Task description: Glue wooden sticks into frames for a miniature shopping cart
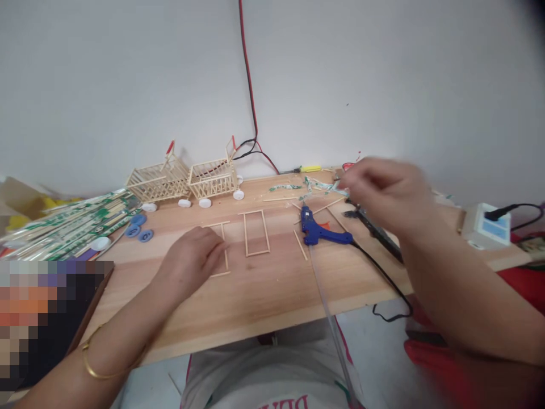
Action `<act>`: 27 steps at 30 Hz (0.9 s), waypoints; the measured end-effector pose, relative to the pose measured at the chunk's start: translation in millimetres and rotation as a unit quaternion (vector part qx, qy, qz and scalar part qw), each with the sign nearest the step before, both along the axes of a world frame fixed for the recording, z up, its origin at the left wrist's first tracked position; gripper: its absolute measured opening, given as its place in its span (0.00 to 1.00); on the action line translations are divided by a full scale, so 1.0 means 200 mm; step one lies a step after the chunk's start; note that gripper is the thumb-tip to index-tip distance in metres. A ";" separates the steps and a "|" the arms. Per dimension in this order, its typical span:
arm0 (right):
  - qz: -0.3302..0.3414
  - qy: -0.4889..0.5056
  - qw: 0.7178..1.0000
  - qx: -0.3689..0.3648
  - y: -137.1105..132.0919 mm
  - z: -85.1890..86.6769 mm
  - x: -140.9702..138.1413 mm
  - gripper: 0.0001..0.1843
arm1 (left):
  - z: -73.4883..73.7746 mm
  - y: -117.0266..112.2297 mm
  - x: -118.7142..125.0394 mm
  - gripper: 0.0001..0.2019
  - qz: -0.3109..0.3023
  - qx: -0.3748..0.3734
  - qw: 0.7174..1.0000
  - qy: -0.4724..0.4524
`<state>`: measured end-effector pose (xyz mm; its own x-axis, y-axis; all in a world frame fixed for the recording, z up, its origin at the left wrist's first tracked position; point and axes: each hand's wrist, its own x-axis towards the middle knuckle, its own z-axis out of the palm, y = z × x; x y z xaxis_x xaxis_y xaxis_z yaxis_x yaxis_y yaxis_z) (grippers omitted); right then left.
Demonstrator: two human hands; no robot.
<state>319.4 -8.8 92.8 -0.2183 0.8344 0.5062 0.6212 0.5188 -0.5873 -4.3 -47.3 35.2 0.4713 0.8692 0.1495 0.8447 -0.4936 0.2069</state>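
Head cam: wood board [264,289] at white wall [128,85]; L fingers [213,247] loose on frame [224,259], R fingers [357,182] blurred, can't tell.

Red lettering on the shirt [255,375] is cut off, unreadable.

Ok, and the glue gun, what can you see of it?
The glue gun is blue plastic with an orange trigger. It lies on its side on the wooden board, nozzle toward the wall. A black cord runs from its handle off the board's near edge. No hand touches it; the right hand hovers just beyond.
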 end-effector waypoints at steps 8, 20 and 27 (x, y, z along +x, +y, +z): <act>0.049 -0.360 0.926 -0.103 0.00 -0.38 0.12 0.22 | -0.06 -0.11 -0.15 0.11 -0.013 0.020 0.997 -0.071; -0.043 -0.148 0.986 -0.064 -0.01 -0.31 0.11 0.13 | -0.12 -0.14 -0.14 0.09 -0.037 0.032 0.995 -0.085; 0.094 0.319 0.881 -0.338 0.04 -0.23 0.07 0.22 | -0.06 -0.13 -0.13 0.10 -0.031 0.036 0.992 -0.115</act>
